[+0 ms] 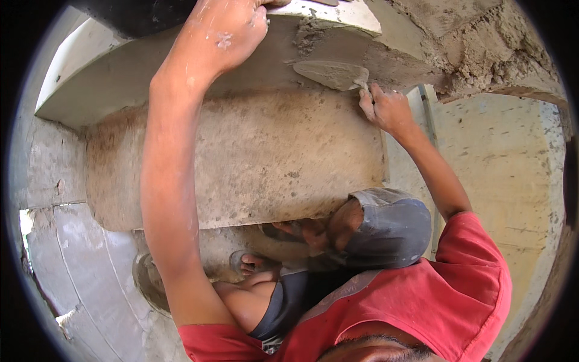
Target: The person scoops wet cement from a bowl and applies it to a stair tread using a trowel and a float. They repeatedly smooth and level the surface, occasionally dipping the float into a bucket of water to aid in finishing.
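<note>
Now right hand [386, 110] grips trowel [333, 73], blade [322, 72] toward left hand [232, 33], whose grip is unclear

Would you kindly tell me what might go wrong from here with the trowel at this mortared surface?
The trowel, in the right hand, lies along the grey mortar; uneven pressure might gouge it.
The lumpy mortar farther right looks rough, so bits could crumble and perhaps drop toward the grey cap.
The left hand is stretched far forward, so balance might suffer.
</note>
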Demonstrator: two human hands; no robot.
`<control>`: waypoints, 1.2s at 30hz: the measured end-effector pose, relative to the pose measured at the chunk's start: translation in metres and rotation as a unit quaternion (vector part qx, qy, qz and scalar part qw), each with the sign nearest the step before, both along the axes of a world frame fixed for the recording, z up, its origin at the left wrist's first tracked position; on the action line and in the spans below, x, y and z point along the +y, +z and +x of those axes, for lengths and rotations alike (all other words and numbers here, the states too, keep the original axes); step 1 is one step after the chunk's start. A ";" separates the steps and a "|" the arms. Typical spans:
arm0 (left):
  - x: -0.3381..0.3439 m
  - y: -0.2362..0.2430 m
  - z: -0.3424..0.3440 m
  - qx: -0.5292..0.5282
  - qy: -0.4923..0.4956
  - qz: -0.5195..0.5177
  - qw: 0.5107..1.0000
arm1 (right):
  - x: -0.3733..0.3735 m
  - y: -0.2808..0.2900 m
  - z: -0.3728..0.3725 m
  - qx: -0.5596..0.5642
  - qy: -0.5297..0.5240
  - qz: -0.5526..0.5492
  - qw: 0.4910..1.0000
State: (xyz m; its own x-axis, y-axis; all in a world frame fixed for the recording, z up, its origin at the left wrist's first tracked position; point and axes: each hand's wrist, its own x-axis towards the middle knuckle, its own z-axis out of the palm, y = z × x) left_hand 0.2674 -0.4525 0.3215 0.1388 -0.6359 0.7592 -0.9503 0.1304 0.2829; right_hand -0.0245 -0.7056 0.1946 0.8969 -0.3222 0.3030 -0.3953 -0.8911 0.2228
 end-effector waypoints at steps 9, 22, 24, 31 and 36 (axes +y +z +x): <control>-0.001 0.000 0.002 0.047 -0.014 0.005 0.999 | -0.018 0.044 -0.068 0.061 -0.036 0.023 0.997; 0.001 0.003 0.004 0.049 -0.013 0.027 0.998 | 0.045 0.061 0.039 0.038 0.030 0.111 0.993; 0.001 0.004 0.003 0.057 -0.007 0.029 0.998 | 0.044 0.045 0.038 0.070 0.018 0.072 0.995; 0.005 0.004 -0.003 0.035 0.003 0.019 0.999 | 0.022 0.006 0.019 0.128 -0.021 -0.007 0.992; 0.003 0.002 -0.001 0.015 -0.001 0.006 1.000 | -0.034 -0.002 -0.022 0.083 0.011 -0.115 0.990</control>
